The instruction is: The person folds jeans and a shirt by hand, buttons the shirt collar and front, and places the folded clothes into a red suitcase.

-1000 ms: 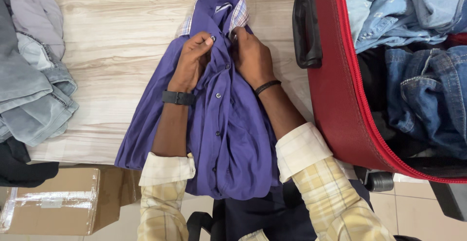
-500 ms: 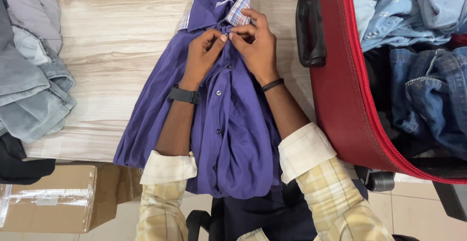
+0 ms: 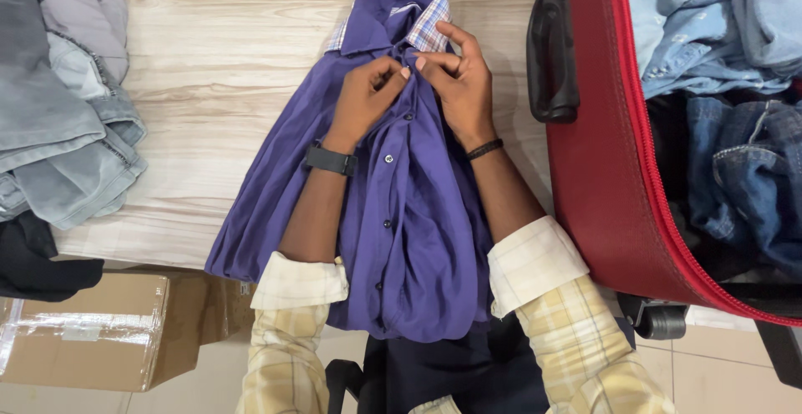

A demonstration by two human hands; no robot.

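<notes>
A purple shirt (image 3: 418, 213) lay front-up in the centre of the frame on a pale wooden table (image 3: 209, 88), its hem hanging over the near edge and its checked-lined collar (image 3: 401, 13) pointing to the top of the frame. The left hand (image 3: 363, 101) and the right hand (image 3: 464, 88) met just below the collar, each pinching the shirt's front placket between thumb and fingertips, the two sets of fingertips almost touching. Both hands were closed on the cloth at the top button; whether that button was through its hole could not be told. A row of dark buttons (image 3: 387, 223) ran down the front below the hands.

The step in hand appeared to be fastening the shirt near the neck. The next move would probably call for a fine pinch: one hand holding the buttonhole edge taut while the other pressed the button through.

At the right of the frame stood an open red suitcase (image 3: 593, 172) holding denim clothes (image 3: 735, 172). A heap of grey jeans (image 3: 67, 147) lay at the left edge, and a cardboard box (image 3: 92, 330) sat on the floor at lower left.
</notes>
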